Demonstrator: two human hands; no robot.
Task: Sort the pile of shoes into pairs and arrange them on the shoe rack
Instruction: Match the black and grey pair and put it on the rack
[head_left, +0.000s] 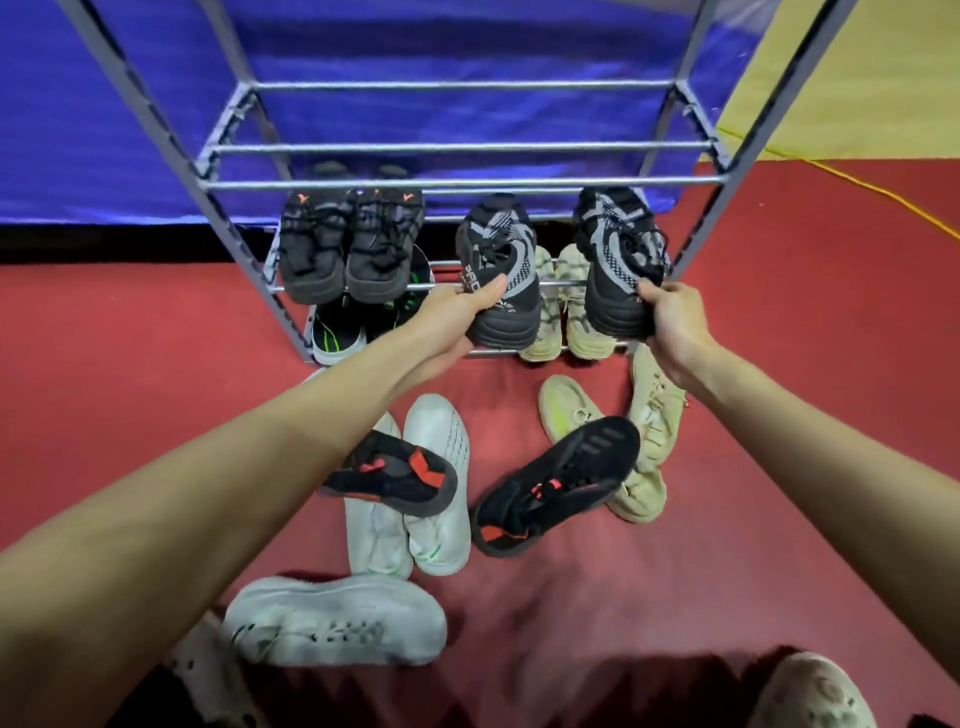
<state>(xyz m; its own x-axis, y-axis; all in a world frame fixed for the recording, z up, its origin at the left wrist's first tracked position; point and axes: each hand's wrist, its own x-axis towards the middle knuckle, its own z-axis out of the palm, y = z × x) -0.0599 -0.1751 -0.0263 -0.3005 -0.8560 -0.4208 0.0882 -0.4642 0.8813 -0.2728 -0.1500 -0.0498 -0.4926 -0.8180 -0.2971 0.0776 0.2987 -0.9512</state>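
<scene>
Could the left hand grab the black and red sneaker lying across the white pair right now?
Probably not yet: the left hand is shut on a black and grey sneaker at the rack. The black and red sneaker lies uncovered below that forearm.

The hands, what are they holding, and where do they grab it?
Each holds one black-and-grey sneaker by its heel end: the left hand has the left sneaker, the right hand the right sneaker.

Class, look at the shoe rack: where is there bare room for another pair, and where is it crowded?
Free: the upper shelf, all bare bars. Crowded: the middle shelf, with the black pair at left and both hands placing grey-black shoes at right.
</scene>
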